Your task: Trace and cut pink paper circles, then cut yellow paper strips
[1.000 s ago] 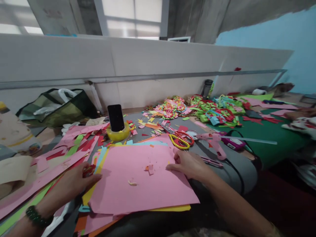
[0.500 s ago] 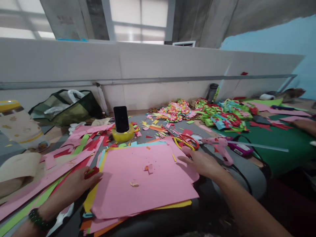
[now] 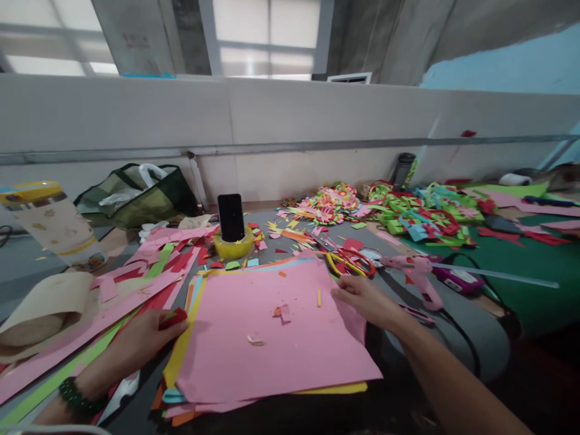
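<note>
A stack of coloured paper lies in front of me, a pink sheet (image 3: pixel 254 368) on top and yellow paper (image 3: pixel 179 356) showing along its left side. My right hand (image 3: pixel 362 297) is closed on the right edge of the pink sheet, which curves up there. At the stack's left edge, my left hand (image 3: pixel 147 335) holds a small red paper piece (image 3: pixel 178 315) between thumb and fingers. Paper scraps (image 3: pixel 281 312) and a thin yellow strip (image 3: pixel 319 298) rest on the pink sheet. Scissors (image 3: pixel 348 263) with red and yellow handles lie just beyond my right hand.
A phone (image 3: pixel 231 219) stands in a yellow tape roll (image 3: pixel 234 246). To the right are a pink glue gun (image 3: pixel 419 275) and heaps of paper flowers (image 3: pixel 333 204). Paper strips (image 3: pixel 136 290), a tumbler (image 3: pixel 58 223) and a green bag (image 3: pixel 136 199) occupy the left.
My right hand's fingers have closed on the pink sheet's right edge; before, they were spread over it. The yellow strip has shifted on the sheet. The whole view has swung slightly left.
</note>
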The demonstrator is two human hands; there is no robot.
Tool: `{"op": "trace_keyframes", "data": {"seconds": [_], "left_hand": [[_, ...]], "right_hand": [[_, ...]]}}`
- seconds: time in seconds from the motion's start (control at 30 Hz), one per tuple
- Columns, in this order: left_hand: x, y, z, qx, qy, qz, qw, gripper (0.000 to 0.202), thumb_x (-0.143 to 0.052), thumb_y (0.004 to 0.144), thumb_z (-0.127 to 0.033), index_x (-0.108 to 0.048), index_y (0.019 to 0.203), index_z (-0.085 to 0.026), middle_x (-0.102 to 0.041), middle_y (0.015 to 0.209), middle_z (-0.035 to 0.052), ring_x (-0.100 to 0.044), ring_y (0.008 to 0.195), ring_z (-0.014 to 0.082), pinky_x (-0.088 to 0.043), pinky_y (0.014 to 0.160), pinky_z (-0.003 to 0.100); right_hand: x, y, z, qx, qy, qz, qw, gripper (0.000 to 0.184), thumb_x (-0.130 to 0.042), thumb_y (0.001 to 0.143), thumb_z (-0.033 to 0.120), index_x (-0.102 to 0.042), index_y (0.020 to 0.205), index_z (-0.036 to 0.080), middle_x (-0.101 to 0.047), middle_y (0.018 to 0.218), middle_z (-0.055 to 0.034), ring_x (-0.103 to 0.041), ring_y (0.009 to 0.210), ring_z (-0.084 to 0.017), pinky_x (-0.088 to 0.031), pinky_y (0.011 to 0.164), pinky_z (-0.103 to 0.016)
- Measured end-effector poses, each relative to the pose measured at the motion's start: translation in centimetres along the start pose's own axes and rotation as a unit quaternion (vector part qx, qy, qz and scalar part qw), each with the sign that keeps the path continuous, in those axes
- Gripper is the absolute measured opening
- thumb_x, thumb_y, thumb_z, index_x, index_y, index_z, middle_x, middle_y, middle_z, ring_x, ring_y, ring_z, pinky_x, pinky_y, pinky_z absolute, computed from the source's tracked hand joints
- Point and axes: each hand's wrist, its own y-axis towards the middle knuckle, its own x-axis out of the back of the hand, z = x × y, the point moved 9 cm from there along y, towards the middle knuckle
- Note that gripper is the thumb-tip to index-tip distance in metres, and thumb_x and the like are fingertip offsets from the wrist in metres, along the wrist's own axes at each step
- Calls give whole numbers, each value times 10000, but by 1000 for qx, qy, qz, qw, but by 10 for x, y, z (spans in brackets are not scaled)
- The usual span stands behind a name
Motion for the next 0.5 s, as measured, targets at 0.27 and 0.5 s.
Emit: {"op": "trace_keyframes", "data": {"seconds": [0.27, 0.5], "left_hand": [[6, -5, 7, 33, -10, -19, 999, 439, -482, 725, -643, -483, 649, -210, -403, 508, -52, -372, 468, 127, -230, 443, 236], [8, -1, -5, 20, 26, -52, 998, 419, -536, 695, -609, -469, 601, -206, -437, 547, -40, -418, 519, 143, -242, 473, 242]], "right_hand": [[10, 1, -7, -61, -156, -15, 986, 498, -439, 788, 653, -563, 713, 177, -606, 692, -54, -529, 600, -182, -254, 495, -267], [-16, 17, 15, -50, -68, 34, 996, 370, -543, 761, 552, -571, 726, 185, -664, 799, -70, -603, 755, -223, -358, 605, -274]]}}
